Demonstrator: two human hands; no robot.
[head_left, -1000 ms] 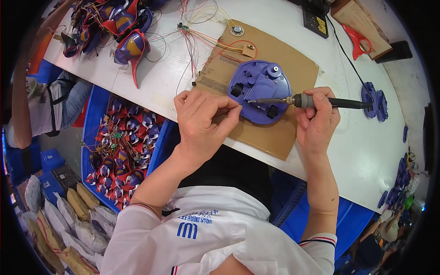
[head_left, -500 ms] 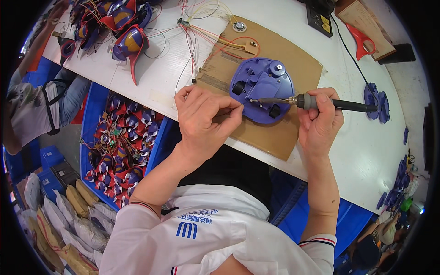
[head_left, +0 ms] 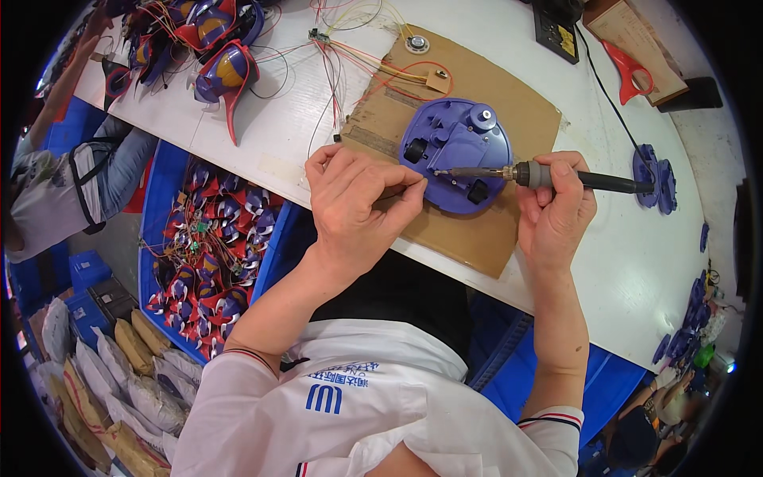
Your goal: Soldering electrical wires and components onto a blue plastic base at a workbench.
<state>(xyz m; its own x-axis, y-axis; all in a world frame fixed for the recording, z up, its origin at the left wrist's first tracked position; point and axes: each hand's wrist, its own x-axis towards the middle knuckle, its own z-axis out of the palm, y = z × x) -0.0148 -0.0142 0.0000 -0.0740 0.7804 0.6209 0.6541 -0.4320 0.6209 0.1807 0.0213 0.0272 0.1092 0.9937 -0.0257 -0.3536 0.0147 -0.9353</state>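
Observation:
In my right hand (head_left: pixel 557 203) is a soldering iron (head_left: pixel 548 175), gripped by its dark handle and pointing left. Its tip meets a spot on the lower part of a purple plastic base (head_left: pixel 470 151) with small black wheels. My left hand (head_left: pixel 362 195) is at the base's left edge, thumb and forefinger pinched together; whatever lies between them is too small to make out. Beneath the base is a brown cardboard sheet (head_left: pixel 509 95). A small round speaker (head_left: pixel 416 44) and a little board with wires (head_left: pixel 437 79) rest on its far part.
Red and purple toy shells (head_left: pixel 226 71) with loose wires pile up at the far left. A blue bin (head_left: pixel 151 262) below the table edge holds more. At right stand purple parts (head_left: pixel 656 179) and red-handled scissors (head_left: pixel 628 71). Another person (head_left: pixel 75 187) is at far left.
Almost nothing differs. The base, the cardboard and my left hand appear shifted very slightly to the right, while the iron's tip stays on the same spot.

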